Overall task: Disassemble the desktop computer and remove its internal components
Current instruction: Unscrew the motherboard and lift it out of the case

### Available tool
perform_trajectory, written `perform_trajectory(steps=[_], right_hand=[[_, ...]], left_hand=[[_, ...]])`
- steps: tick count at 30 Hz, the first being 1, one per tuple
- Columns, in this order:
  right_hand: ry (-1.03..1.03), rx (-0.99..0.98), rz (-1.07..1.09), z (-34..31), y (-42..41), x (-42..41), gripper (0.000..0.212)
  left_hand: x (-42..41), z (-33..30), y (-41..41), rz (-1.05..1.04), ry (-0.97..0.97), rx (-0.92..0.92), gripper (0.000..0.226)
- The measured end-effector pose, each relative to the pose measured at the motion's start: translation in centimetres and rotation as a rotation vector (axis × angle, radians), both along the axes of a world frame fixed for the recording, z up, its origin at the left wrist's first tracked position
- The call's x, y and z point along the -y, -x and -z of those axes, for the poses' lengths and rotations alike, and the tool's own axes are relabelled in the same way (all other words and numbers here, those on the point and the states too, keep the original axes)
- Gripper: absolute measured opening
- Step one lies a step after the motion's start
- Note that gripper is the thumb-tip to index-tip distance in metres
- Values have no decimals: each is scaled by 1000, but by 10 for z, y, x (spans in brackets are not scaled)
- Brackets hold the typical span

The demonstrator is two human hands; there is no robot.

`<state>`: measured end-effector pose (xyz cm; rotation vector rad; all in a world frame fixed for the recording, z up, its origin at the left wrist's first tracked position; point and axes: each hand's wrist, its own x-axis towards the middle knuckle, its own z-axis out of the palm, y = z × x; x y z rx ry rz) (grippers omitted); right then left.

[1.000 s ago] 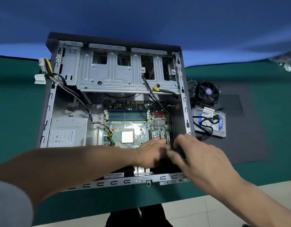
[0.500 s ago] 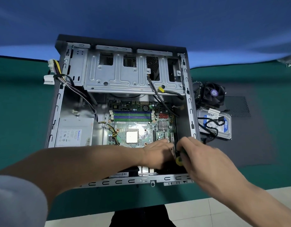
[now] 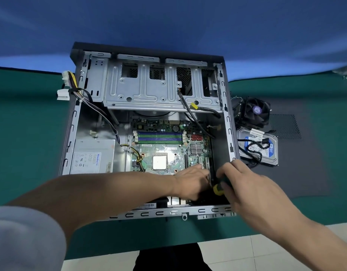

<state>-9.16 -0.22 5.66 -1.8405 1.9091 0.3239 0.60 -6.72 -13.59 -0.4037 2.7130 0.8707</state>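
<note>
An open desktop case (image 3: 230, 133) lies flat on the green table. Inside it sits the green motherboard (image 3: 168, 149) with a bare CPU (image 3: 159, 162) and blue and green RAM slots (image 3: 160, 137). A grey power supply (image 3: 92, 156) fills the left side, and a metal drive cage (image 3: 149, 89) spans the back. My left hand (image 3: 192, 180) rests flat on the board's near right corner by the expansion slots. My right hand (image 3: 245, 184) grips a screwdriver with a yellow and green handle (image 3: 218, 188) right beside it. The screwdriver's tip is hidden.
A black cooler fan (image 3: 255, 111) and a hard drive (image 3: 257, 147) with black cables lie on a dark mat (image 3: 305, 163) right of the case. Power cables with white connectors (image 3: 65, 90) hang over the case's left wall. The table's near edge meets a tiled floor (image 3: 237, 251).
My right hand has closed around the screwdriver handle and settled at the board's near right corner. My left hand stays on the board. The view has shifted slightly.
</note>
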Motion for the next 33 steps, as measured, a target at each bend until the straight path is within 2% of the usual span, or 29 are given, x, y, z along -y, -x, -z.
perform_trajectory(steps=[2, 6, 8, 12, 16, 18, 22, 26, 33], right_hand=[[-8, 31, 10, 0, 0, -1, 23], [25, 13, 69, -3, -3, -2, 21], [8, -14, 8, 0, -2, -3, 11], [-5, -65, -22, 1, -2, -5, 14], [34, -101, -22, -3, -2, -8, 14], [82, -142, -19, -7, -2, -6, 16], [200, -231, -8, -17, -2, 2, 19], [240, -284, -39, -22, -4, 3, 18], [364, -263, 51, -31, 7, 4, 23]], left_hand=[[-1, 1, 0, -3, 9, 20, 15], [1, -2, -1, -10, -37, -18, 7], [1, -5, -1, 13, -5, -39, 16], [1, -7, 0, 69, 55, -68, 35], [-1, -5, 3, 139, 83, -57, 21], [0, -5, 4, 161, 66, -70, 18], [3, -10, 7, 146, -27, -79, 32], [6, -15, 11, 185, -6, -64, 35], [2, -12, 8, 128, -64, -64, 32]])
